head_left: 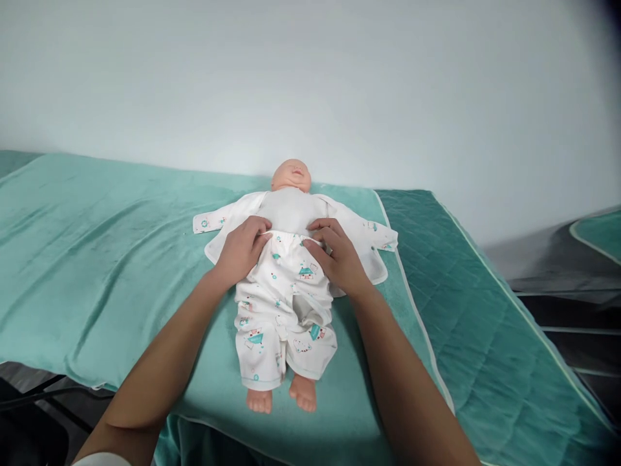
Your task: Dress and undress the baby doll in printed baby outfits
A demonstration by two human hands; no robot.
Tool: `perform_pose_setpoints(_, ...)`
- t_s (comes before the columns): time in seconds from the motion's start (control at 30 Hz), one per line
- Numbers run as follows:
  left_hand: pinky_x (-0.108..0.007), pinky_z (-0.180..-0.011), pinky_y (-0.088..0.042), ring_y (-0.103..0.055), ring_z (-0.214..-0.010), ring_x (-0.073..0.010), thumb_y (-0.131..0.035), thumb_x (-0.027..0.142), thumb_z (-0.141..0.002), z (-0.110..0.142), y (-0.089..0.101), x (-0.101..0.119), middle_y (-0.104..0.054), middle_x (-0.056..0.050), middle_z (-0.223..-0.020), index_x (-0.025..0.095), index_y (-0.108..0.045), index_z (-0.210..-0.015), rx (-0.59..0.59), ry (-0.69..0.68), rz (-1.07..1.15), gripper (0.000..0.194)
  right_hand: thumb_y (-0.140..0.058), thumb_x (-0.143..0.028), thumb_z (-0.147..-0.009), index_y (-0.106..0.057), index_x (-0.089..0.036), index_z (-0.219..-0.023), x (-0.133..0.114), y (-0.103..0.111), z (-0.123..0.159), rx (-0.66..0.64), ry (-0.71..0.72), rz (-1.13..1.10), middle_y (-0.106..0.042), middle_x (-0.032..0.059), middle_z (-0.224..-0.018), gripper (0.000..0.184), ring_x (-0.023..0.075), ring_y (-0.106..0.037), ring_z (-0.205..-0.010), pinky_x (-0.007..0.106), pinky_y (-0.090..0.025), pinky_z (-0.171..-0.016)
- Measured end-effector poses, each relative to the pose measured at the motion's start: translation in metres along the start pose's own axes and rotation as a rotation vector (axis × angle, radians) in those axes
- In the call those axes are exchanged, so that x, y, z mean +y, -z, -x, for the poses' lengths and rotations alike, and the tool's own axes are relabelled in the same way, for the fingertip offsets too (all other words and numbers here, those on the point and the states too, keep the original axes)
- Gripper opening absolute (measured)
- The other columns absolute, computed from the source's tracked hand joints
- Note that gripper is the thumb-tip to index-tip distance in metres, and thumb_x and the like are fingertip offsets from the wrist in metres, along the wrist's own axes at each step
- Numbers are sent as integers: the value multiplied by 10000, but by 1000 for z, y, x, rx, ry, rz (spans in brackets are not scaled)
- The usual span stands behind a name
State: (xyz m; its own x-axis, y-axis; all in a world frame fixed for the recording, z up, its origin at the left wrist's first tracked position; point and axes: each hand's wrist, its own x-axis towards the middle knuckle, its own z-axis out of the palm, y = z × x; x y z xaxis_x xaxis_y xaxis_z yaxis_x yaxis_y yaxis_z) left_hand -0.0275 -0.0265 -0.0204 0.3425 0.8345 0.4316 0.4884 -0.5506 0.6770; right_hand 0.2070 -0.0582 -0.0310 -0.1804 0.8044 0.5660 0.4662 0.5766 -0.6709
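Observation:
A baby doll (291, 176) lies on its back, head toward the wall and bare feet toward me. White baby pants (279, 278) with small teal prints cover its legs up to the waist. My left hand (246, 247) pinches the waistband at its left side. On the opposite side, my right hand (337, 251) has its thumb and fingers closed on the same waistband. A white baby jacket (373, 262) is spread open around the doll's torso, its sleeves stretched out to both sides. The front of the torso (294, 210) is white.
A smooth teal blanket (121, 259) lies under the doll, with folds at the left. Darker quilted bedding (490, 323) shows at the right. A pale wall (310, 77) rises directly behind the doll's head. Another teal-covered surface (601, 234) stands at the far right.

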Motion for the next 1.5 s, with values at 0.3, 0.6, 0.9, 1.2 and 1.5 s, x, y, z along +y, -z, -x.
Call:
perform_pose_setpoints(0.3, -294, -712, -339, -488, -716, -188, -507, 329, -951, -70, -4, -21, -521, 12, -745, 233, -443, -864, -67, 175, 51, 144, -535, -463, -928, -460, -235, -785, 40, -2, -56, -9, -301, 78, -452, -27, -649, 280, 157, -397, -641, 297, -310, -627)
perform_pose_setpoints(0.6, -295, -666, -339, -485, -690, -159, -482, 372, -980, -68, -10, -35, -541, 27, -755, 230, -460, -912, 25, 150, -17, 159, -710, -565, -817, -567, -206, -745, 47, 5, -60, -21, -553, -400, -512, -20, -660, 393, 120, -398, -602, 267, -296, -559)
perform_pose_setpoints(0.9, -301, -701, -384, -529, -743, -165, -524, 369, -974, -67, -10, -36, -593, 6, -807, 220, -489, -874, 85, 103, -83, 183, -822, -441, -721, -666, -200, -826, 50, 17, -53, -69, -647, -811, -554, -22, -698, 306, 107, -458, -597, 248, -339, -554)
perform_pose_setpoints(1.2, -396, -1018, -422, -532, -1150, -227, -438, 397, -1008, -70, -2, -42, -609, -108, -1199, 210, -523, -929, -33, -178, -192, 220, -738, -434, -802, -621, -200, -826, 49, 24, -54, -186, -383, -357, -586, 15, -868, 263, 151, -513, -772, 310, -417, -713)
perform_pose_setpoints(1.5, -412, -1059, -423, -563, -1248, -244, -371, 414, -1006, -80, -1, -41, -627, -102, -1336, 210, -571, -945, -162, -36, -109, 292, -520, -433, -953, -498, -237, -840, 60, 3, -56, -47, -125, -71, -558, 89, -1439, 228, 258, -551, -1255, 426, -418, -1033)
